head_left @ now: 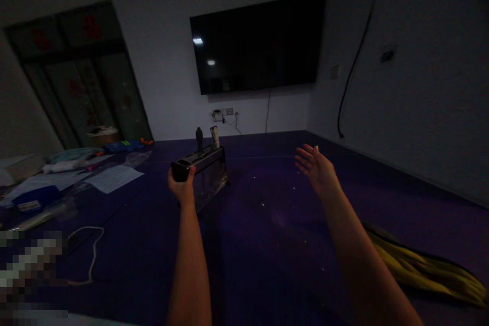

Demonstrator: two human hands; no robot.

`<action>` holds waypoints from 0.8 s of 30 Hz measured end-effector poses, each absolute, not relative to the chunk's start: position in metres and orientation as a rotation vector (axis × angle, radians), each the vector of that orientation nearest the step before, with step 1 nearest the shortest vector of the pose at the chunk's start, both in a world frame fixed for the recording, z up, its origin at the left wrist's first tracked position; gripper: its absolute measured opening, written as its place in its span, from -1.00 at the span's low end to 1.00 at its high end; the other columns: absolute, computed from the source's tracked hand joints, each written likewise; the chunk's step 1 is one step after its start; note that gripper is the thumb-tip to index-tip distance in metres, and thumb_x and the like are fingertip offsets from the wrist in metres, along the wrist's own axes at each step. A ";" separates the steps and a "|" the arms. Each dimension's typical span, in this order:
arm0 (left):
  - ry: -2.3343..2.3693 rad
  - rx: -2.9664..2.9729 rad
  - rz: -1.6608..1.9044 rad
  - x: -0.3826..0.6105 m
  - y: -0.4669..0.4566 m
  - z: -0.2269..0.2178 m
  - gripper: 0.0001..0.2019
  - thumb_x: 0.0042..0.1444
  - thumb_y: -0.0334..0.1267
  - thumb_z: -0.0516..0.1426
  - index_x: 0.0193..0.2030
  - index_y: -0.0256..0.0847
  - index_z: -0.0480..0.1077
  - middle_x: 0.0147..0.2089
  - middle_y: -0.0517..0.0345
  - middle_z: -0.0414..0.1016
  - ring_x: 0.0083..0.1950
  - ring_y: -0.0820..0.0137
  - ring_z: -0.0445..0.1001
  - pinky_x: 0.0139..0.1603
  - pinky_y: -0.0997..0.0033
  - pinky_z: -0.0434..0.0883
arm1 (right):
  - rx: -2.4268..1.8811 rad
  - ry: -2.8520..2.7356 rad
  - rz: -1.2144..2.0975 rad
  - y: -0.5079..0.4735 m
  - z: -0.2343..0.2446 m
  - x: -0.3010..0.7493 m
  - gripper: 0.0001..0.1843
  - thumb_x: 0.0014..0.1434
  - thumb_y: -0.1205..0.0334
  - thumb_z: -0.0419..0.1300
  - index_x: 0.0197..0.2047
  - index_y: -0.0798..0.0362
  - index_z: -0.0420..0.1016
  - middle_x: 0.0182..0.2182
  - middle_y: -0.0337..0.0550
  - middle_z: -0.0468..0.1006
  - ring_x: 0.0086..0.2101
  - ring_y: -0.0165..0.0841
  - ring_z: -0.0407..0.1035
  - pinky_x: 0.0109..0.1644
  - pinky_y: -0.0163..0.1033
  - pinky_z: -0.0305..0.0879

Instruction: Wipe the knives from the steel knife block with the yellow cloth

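Note:
My left hand [181,188] is closed round the near end of what looks like a knife holder [208,183], a narrow box with a black slotted top and a shiny side. Two handles stick up from its top: a black handle [199,140] and a pale, dark-speckled handle [215,137]. To the right, my right hand [315,168] is raised over the dark purple table surface [260,254], its fingers apart and nothing in it. It is well away from the box.
White paper sheets [114,178], a blue item [36,198] and clear plastic lie on the left. A white cable [93,254] loops nearer me. On the right lies a yellow cloth [428,270]. Small pale scraps dot the surface. A television [260,43] hangs on the far wall.

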State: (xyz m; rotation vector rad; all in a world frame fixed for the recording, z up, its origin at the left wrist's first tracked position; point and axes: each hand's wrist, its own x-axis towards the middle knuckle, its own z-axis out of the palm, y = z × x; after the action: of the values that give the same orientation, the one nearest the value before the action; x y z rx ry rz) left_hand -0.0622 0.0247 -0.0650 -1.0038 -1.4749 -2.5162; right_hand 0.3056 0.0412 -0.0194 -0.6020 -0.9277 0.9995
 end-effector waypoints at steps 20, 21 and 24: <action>-1.536 -0.992 -2.592 -0.066 0.032 -0.081 -0.26 -0.26 -0.01 0.30 0.08 -0.30 0.27 0.04 -0.10 0.36 0.09 0.20 0.36 0.10 0.21 0.29 | -0.650 -0.888 0.984 0.043 -0.017 0.323 -0.53 -0.04 -0.23 0.17 -0.27 -0.01 0.47 -0.35 -0.11 0.54 -0.34 -0.32 0.43 -0.22 -0.17 0.37; -1.544 -0.998 -2.587 -0.067 0.032 -0.081 -0.25 -0.26 -0.01 0.30 0.10 -0.30 0.26 0.06 -0.10 0.35 0.10 0.20 0.35 0.11 0.21 0.28 | -0.647 -0.886 0.981 0.043 -0.017 0.325 -0.53 -0.03 -0.23 0.16 -0.27 -0.01 0.46 -0.35 -0.11 0.54 -0.34 -0.32 0.43 -0.22 -0.18 0.37; -1.592 -1.041 -2.542 -0.069 0.030 -0.080 -0.24 -0.23 -0.02 0.29 0.14 -0.27 0.23 0.10 -0.11 0.33 0.16 0.19 0.29 0.17 0.20 0.22 | -0.631 -0.864 0.971 0.040 -0.015 0.328 -0.55 -0.02 -0.22 0.16 -0.28 0.00 0.47 -0.36 -0.13 0.53 -0.36 -0.35 0.42 -0.22 -0.20 0.37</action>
State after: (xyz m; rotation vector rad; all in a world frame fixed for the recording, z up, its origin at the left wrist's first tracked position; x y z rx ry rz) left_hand -0.0693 0.0302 -0.0805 -1.0407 -1.5917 -2.5421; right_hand 0.3276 0.0404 -0.0152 -0.6314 -0.8641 0.9715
